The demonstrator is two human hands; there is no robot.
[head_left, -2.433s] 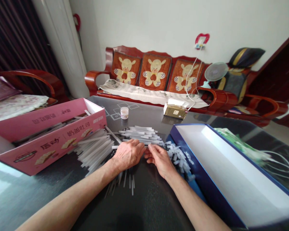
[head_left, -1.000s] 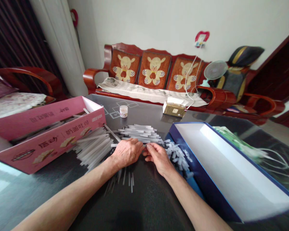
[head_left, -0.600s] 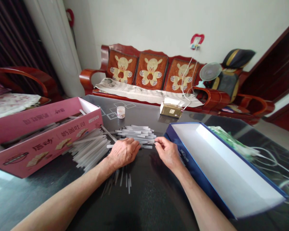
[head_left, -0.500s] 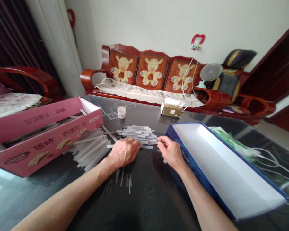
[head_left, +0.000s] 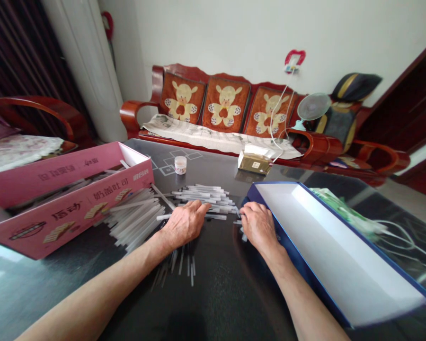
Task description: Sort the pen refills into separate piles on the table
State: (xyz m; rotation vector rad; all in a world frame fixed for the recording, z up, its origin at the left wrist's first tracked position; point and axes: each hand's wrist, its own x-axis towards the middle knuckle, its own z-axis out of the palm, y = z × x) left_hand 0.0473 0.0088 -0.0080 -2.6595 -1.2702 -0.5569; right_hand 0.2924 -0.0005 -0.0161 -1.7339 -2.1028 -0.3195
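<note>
My left hand [head_left: 186, 222] is closed, its fingers curled down at the near edge of a pile of thin white straws [head_left: 209, 195]. One white straw [head_left: 163, 217] sticks out on its wrist side; whether the fingers grip it is hidden. My right hand [head_left: 259, 225] is closed too, knuckles up, at the pile's right end beside the blue box [head_left: 305, 265]. Short pale pieces [head_left: 244, 233] show by its fingertips, and what it pinches is hidden. A wider bundle of translucent straws [head_left: 137, 218] lies left of my left hand, against the pink box [head_left: 92, 201].
A small white tub [head_left: 180, 165] and a tissue box [head_left: 254, 162] stand farther back on the dark glossy table [head_left: 220, 293]. Right of the blue box lie a green-and-white bag [head_left: 348, 210] and white cable loops [head_left: 404, 237]. A wooden sofa [head_left: 137, 111] stands behind.
My right hand has moved slightly right, away from the straw ends, and turned knuckles up. The left hand stays nearly in place over the straws.
</note>
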